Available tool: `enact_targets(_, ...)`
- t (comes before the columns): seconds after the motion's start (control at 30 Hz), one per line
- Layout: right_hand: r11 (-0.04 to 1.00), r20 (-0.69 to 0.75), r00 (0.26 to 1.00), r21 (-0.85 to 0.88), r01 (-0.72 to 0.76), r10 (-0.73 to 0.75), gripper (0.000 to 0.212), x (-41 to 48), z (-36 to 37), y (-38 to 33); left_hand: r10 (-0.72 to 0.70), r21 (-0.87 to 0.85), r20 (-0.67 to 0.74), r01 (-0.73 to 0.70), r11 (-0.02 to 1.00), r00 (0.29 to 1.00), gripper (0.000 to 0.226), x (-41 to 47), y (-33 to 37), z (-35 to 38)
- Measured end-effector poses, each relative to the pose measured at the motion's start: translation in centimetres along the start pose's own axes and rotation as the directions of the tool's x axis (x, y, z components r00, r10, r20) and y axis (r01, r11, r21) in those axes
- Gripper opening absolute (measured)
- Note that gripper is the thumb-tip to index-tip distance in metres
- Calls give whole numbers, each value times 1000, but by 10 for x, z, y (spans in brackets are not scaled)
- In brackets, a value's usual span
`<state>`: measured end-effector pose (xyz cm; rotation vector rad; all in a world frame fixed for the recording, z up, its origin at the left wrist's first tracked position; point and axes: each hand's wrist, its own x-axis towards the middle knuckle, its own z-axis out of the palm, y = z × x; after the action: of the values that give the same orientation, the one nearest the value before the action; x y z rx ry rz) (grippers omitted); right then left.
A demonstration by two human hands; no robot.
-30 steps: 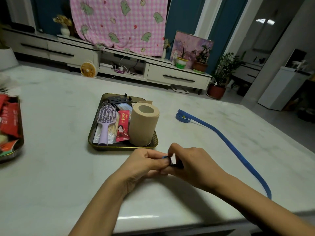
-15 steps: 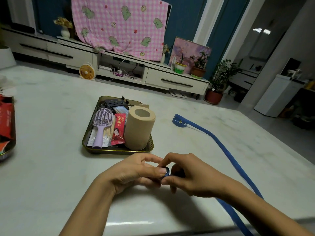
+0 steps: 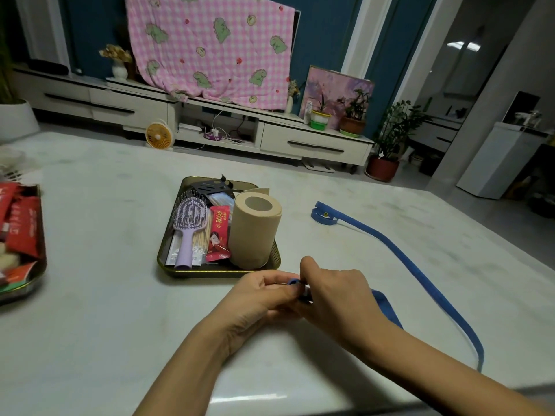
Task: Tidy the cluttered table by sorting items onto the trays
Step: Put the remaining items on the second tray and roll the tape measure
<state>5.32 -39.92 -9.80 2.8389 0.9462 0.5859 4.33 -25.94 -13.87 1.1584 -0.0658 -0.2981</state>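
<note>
**Strap roll at risk of unwinding**

My left hand [image 3: 264,295] and right hand [image 3: 336,292] pinched the blue strap [image 3: 420,274] at its near end, fingertips meeting. Its tail trailed beyond my right fingers. A slack pinch could have sprung the roll before it reached the tray [image 3: 219,273] just ahead.

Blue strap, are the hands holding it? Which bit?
Yes. The left hand and the right hand both pinch the blue strap at its near end, between the fingertips. The rest lies loose on the table.
</note>
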Motion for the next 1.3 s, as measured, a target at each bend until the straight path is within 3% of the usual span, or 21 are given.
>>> enact_targets(0.07, 999, 100, 995, 42, -11, 7, 37, 0, 5, -3, 2, 13, -20, -1, 1000, 1000, 9, 1, -1, 0)
enact_targets(0.13, 997, 127, 992, 68, -36, 27, 33, 0, 10, -1, -6, 21, -33, 7, 1000, 999, 10, 1, -1, -2)
enact_targets(0.2, 989, 109, 993, 142, -52, 36, 30, 0, 8, 0, -18, 26, -38, 19, 999, 999, 20, 1, 2, -4)
enact_targets(0.37, 911, 238, 957, 409, 54, -164, 32, 1, -14, 7, -111, 55, 53, 108, 993, 992, 39, -1, 8, -13)
enact_targets(0.5, 793, 373, 902, 607, -59, -218, 27, 0, -26, 14, -169, 166, 192, 138, 976, 967, 49, -3, 13, -16)
enact_targets(0.63, 713, 515, 822, 669, -210, -241, 31, -2, -35, 21, -204, 210, 255, 152, 966, 945, 52, -3, 15, -19)
enact_targets(0.83, 775, 468, 858, 616, -144, -212, 20, -1, -37, 19, -174, 155, 275, 135, 979, 946, 40, -1, 14, -20)
enact_targets(1.07, 940, 344, 929, 341, 9, -134, 17, 2, -29, 12, -103, 40, 99, 100, 994, 990, 47, 2, 9, -20)
enact_targets(1.2, 971, 223, 975, 237, -33, -21, 28, -1, -18, 6, -68, -28, 23, 69, 997, 997, 53, 4, 6, -14)
enact_targets(1.3, 984, 183, 983, 175, -28, -5, 24, -3, -5, 3, -52, -64, -18, 51, 997, 998, 52, 4, 2, -7)
